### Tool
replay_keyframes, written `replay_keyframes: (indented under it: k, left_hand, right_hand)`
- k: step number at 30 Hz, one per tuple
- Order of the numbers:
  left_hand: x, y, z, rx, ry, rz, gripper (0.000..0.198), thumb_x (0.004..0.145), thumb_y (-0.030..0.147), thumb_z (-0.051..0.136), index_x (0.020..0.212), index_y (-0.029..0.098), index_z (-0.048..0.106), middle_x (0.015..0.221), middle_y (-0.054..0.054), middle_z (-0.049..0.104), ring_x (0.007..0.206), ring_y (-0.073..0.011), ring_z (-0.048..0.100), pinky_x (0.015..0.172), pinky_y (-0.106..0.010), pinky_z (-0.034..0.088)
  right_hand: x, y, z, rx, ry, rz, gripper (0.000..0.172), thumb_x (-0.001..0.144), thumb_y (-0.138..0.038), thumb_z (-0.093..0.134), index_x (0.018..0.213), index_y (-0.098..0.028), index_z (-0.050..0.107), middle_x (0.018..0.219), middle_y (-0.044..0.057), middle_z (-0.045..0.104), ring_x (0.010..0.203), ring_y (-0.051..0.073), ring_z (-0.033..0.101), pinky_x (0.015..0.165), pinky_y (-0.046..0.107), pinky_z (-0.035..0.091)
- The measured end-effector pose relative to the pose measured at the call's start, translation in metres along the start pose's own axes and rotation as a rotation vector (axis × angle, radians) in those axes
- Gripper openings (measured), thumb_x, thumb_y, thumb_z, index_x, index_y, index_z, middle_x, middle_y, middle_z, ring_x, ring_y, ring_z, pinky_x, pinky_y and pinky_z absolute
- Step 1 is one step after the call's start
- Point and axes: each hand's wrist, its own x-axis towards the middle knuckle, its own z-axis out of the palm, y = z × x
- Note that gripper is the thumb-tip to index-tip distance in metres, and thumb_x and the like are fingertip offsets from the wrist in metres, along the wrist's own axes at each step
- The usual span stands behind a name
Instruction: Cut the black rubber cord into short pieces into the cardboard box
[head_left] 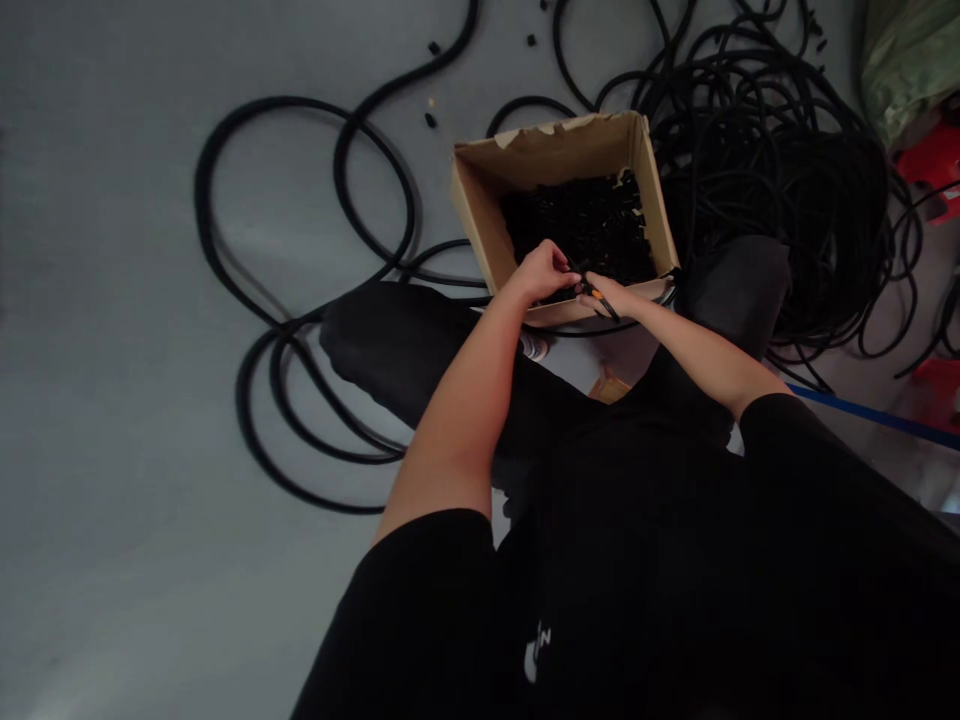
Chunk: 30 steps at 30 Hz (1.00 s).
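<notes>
Over the near side of an open cardboard box (491, 215), my two hands meet. My left hand (541, 275) is closed, its fingertips pinching the end of a thin black cord (574, 266). My right hand (609, 296) is closed around scissors (598, 296) with orange and black handles, their working end close to my left fingertips. The blades are too small to make out. Below the hands, a heap of short black pieces (577, 220) covers the bottom of the box.
Thick black tubing (281, 103) loops across the grey floor on the left. A large tangled pile of black cord (817, 190) lies to the right. My knees flank the box. A greenish sack (911, 60) and red objects (934, 170) stand at the far right. Several black bits lie behind the box.
</notes>
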Motion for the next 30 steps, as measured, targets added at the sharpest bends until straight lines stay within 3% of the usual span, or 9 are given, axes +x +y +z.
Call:
replay_keyframes:
  k: [6, 15, 23, 30]
  left_hand:
    - [0.007, -0.013, -0.002, 0.061, 0.0, -0.027, 0.048, 0.083, 0.029, 0.101, 0.123, 0.023, 0.075, 0.118, -0.009, 0.083, 0.12, -0.0336, 0.08, 0.114, -0.051, 0.068]
    - [0.0, 0.0, -0.014, 0.219, 0.053, -0.019, 0.028, 0.089, 0.033, 0.096, 0.11, 0.026, 0.08, 0.114, -0.01, 0.085, 0.129, -0.038, 0.077, 0.114, -0.046, 0.062]
    - [0.004, -0.016, -0.009, 0.133, -0.159, 0.073, 0.03, 0.089, 0.05, 0.093, 0.095, 0.025, 0.076, 0.082, -0.002, 0.076, 0.085, -0.0252, 0.07, 0.085, -0.037, 0.056]
    - [0.013, -0.028, -0.011, 0.178, -0.105, 0.08, 0.029, 0.092, 0.05, 0.09, 0.1, 0.025, 0.077, 0.086, -0.004, 0.076, 0.089, -0.0268, 0.069, 0.088, -0.039, 0.052]
  right_hand:
    - [-0.004, -0.007, -0.006, -0.063, 0.055, 0.007, 0.017, 0.103, -0.029, 0.077, 0.098, -0.028, 0.061, 0.097, 0.004, 0.075, 0.104, 0.027, 0.076, 0.098, 0.035, 0.06]
    - [-0.005, -0.007, -0.017, -0.162, 0.106, 0.059, 0.014, 0.103, -0.03, 0.079, 0.101, -0.026, 0.066, 0.099, 0.003, 0.073, 0.103, 0.027, 0.074, 0.098, 0.034, 0.056]
    - [-0.002, 0.005, -0.014, -0.068, 0.024, 0.005, 0.025, 0.099, -0.033, 0.082, 0.097, -0.028, 0.058, 0.092, 0.0, 0.068, 0.096, 0.023, 0.066, 0.094, 0.034, 0.055]
    - [0.0, 0.003, -0.017, -0.162, 0.051, 0.037, 0.021, 0.098, -0.029, 0.079, 0.094, -0.027, 0.058, 0.09, -0.001, 0.064, 0.093, 0.021, 0.063, 0.087, 0.032, 0.047]
